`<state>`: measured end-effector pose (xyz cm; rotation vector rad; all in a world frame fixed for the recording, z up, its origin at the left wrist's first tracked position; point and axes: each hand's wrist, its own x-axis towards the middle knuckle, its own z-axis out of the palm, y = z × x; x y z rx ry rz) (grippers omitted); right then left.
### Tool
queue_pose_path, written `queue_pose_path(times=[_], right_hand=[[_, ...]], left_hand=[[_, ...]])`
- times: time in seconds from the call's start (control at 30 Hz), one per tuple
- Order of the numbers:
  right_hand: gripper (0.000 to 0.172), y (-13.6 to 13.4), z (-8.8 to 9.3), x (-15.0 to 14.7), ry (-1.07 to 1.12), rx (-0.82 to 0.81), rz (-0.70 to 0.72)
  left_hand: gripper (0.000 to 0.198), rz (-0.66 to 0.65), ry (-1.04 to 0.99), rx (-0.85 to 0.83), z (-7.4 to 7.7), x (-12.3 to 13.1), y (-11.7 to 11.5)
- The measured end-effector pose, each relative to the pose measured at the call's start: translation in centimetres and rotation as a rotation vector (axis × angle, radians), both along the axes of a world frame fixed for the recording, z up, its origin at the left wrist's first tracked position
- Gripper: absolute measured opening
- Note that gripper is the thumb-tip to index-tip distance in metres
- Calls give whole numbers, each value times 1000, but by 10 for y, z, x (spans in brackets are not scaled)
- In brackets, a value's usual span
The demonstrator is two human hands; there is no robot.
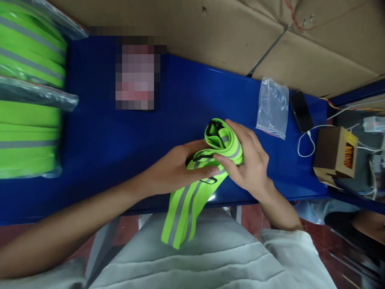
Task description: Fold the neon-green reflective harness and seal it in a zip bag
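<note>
A neon-green strap with grey reflective stripes [221, 140] is partly rolled up on the blue table [99, 140]. My right hand [251, 158] is wrapped round the rolled part. My left hand [176, 166] pinches the strap just beside the roll, thumb on top. The loose end of the strap [180, 212] hangs over the table's near edge onto my lap.
Stacked bags of the same green straps [28, 100] fill the left end of the table. A clear plastic bag [272, 108], a black phone [300, 111] with a white cable and a small cardboard box [335, 152] lie to the right. Cardboard sheets [240, 32] line the far side.
</note>
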<state>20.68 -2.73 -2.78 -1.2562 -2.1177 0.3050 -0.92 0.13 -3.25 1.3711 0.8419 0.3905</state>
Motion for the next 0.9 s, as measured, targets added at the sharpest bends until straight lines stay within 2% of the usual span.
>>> queue_pose_path(times=[0.07, 0.1, 0.13, 0.2, 0.27, 0.47, 0.53, 0.67, 0.73, 0.8, 0.9], right_hand=[[61, -1, 0, 1, -33, 14, 3], [62, -1, -1, 1, -38, 16, 1], [62, -1, -1, 1, -37, 14, -1], [62, 0, -3, 0, -29, 8, 1], [61, 1, -5, -2, -18, -1, 16], [55, 0, -8, -9, 73, -94, 27], [55, -1, -5, -7, 90, -138, 33], [56, -1, 3, 0, 123, -275, 65], [52, 1, 4, 2, 157, -342, 63], [45, 2, 4, 2, 225, -437, 50], [34, 3, 4, -3, 352, -590, 12]], left_hand=[[59, 170, 29, 201, -1, 0, -1], [59, 183, 38, 240, -2, 0, -2], [54, 133, 45, 212, -3, 0, -3], [40, -61, 66, 14, -6, 1, -6], [36, -174, 72, -167, -11, 5, -12], [28, -115, -77, -320, -25, 16, -28], [21, -135, -56, -274, -22, 15, -28], [14, -175, 71, 69, -9, 6, -18], [12, -184, 92, 138, -5, 2, -13], [10, -203, 47, 60, -5, 1, -11], [10, -204, -103, -169, -12, 7, -15]])
